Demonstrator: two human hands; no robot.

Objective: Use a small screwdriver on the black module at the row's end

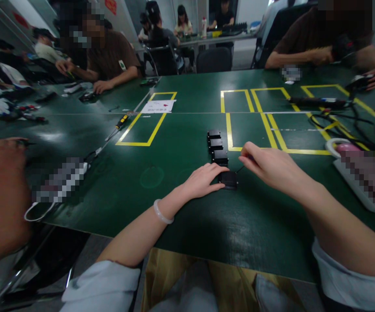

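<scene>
Pale rolled sleeves (104,277) and tan cloth (159,277) on the lap, nearest; beyond them, one long green table (180,221), dark and glossy, a thin seam running across it. Left hand (203,182), white bracelet (163,212) at the wrist: partly open, thumb and fingers steadying the near black block (229,180), which lies on the bare surface just left of the right hand (262,162). Right hand: curled nearly closed, fingertips pinching a thin dark shaft (240,169) that reaches the block's right side. Three more black blocks (216,144), in a row just beyond. Yellow tape outlines (150,144), far left and far right; one paper sheet (158,106) across the left outline; yellow-and-black screwdriver (121,121), left of it. Room: co-workers seated along the far side, black chair (213,59), second table (236,38) at the back, red poster (111,5), far left.
</scene>
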